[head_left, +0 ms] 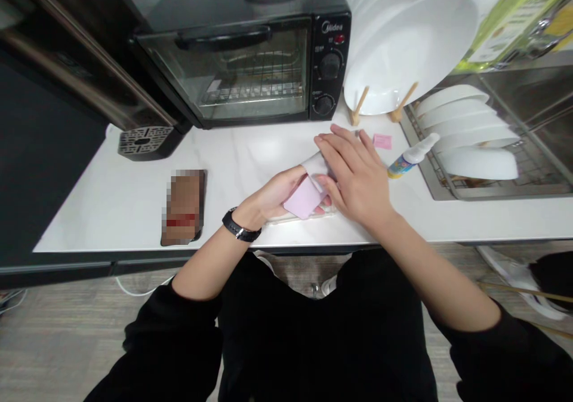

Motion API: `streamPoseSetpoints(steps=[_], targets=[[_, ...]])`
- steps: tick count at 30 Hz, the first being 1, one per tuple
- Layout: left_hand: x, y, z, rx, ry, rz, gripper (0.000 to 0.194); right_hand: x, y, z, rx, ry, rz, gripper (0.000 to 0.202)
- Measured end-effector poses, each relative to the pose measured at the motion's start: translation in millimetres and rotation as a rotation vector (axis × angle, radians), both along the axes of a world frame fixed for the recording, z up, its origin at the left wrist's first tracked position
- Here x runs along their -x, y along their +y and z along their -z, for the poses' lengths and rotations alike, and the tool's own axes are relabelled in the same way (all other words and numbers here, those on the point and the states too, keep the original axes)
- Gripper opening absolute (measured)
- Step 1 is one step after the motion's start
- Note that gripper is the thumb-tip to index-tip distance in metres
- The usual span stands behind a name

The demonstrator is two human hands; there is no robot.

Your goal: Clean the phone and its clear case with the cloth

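Observation:
My left hand (274, 194), with a black watch on its wrist, is palm up just above the counter's front part. Its fingers curl under a flat pale pink item (305, 199) with rounded corners, whose kind I cannot make out. My right hand (360, 178) lies over the item's far end, fingers stretched and thumb near the edge, pressing a light grey cloth (316, 164) onto it. Most of the cloth is hidden beneath that hand. Under both hands, a whitish flat thing (286, 218) on the counter is mostly covered.
A spray bottle (412, 156) leans near my right hand, beside a small pink packet (382, 141). To the left lies a phone (183, 208). A toaster oven (244, 61) stands behind, with racked plates (416, 49), bowls (474, 130) and a sink (546, 106) at the right.

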State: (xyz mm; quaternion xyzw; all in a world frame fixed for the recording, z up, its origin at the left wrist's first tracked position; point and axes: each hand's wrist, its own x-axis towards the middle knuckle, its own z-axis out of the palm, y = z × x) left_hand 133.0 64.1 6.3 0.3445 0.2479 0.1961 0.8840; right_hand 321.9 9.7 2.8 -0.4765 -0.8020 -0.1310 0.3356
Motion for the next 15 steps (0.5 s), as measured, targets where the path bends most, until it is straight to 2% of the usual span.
streamPoseSetpoints(steps=[4, 10, 13, 15], targets=[[4.2, 3.8, -6.5, -0.071, -0.098, 0.052, 0.028, -0.9, 2.7, -5.2, -0.064, 0.079, 0.034, 0.046], [11.5, 11.5, -7.9, -0.082, -0.007, 0.129, 0.029, -4.7, 4.8, -3.7, -0.178, 0.177, 0.006, 0.033], [10.3, 12.9, -4.7, -0.148, 0.071, 0.117, 0.031, -6.0, 3.2, 3.7, -0.213, 0.200, 0.007, 0.034], [7.9, 13.0, 1.4, -0.288, 0.152, 0.073, 0.034, 1.3, -4.0, 9.6, -0.198, 0.188, -0.008, 0.042]])
